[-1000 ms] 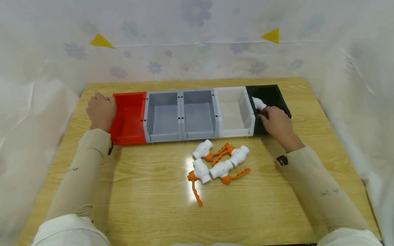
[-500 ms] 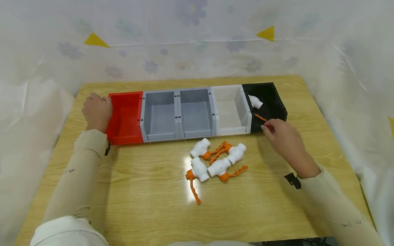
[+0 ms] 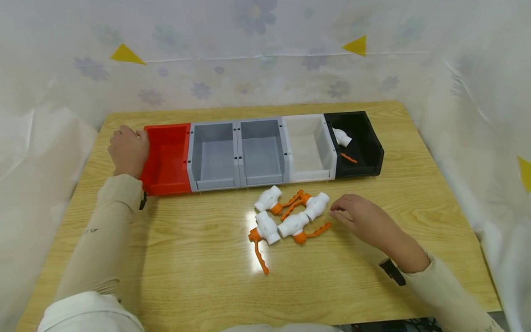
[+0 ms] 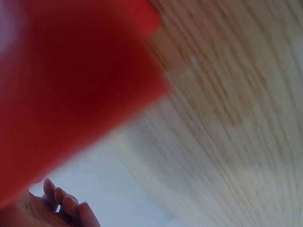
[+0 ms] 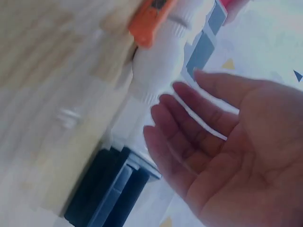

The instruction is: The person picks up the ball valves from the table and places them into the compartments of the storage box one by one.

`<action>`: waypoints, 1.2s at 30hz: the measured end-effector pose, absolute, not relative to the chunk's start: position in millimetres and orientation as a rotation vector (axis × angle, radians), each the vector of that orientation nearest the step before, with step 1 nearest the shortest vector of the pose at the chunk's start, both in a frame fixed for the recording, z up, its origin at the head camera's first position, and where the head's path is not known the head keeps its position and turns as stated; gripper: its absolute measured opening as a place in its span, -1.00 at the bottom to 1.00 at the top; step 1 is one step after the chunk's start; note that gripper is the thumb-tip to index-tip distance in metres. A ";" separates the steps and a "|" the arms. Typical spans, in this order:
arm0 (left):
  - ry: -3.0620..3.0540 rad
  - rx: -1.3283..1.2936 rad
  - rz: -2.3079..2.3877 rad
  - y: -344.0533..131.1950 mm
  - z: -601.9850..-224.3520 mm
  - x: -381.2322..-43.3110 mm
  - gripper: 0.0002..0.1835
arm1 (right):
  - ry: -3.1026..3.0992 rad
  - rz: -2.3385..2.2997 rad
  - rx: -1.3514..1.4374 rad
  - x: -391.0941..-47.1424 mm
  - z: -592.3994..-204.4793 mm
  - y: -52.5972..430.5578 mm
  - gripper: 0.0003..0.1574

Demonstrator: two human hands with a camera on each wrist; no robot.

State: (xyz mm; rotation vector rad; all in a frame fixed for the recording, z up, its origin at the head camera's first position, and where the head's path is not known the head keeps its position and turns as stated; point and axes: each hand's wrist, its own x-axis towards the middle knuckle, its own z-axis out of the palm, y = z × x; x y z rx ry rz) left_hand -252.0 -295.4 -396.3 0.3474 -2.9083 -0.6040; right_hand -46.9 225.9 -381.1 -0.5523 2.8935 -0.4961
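My right hand (image 3: 361,219) is just right of the heap of ball valves, its fingers relaxed and holding nothing. The right wrist view shows its fingertips (image 5: 163,123) near, apparently not touching, a white ball valve (image 5: 158,64) with an orange handle. Several such valves lie on the table, among them a front-left valve (image 3: 267,228), a back one (image 3: 268,199) and a right-hand one (image 3: 317,206). Another valve (image 3: 342,137) lies in the black bin (image 3: 373,143). At the red bin's (image 3: 168,159) left side is my left hand (image 3: 129,150), fingers loosely curled; contact with the wall is unclear.
Between the red and black bins stand a grey bin (image 3: 213,157), a second grey bin (image 3: 261,154) and a white bin (image 3: 309,152), all in one row. The wooden table (image 3: 199,276) extends in front. A pale flowered sheet (image 3: 249,74) hangs behind.
My right hand has let go of the valve in the black bin and moved down and left to the valve heap. My left hand has stayed beside the red bin.
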 end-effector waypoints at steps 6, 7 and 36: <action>-2.917 0.349 -0.615 -296.6 -396.2 -250.4 -0.47 | 2.820 -0.481 -0.900 -38.1 -394.5 214.9 -0.82; -2.915 0.348 -0.620 -296.5 -395.9 -250.1 -0.47 | 2.806 -0.484 -0.927 -37.2 -396.4 213.7 -0.83; -2.921 0.352 -0.651 -291.5 -388.7 -249.7 -0.47 | 2.838 -0.518 -1.209 -33.7 -418.3 204.5 -0.83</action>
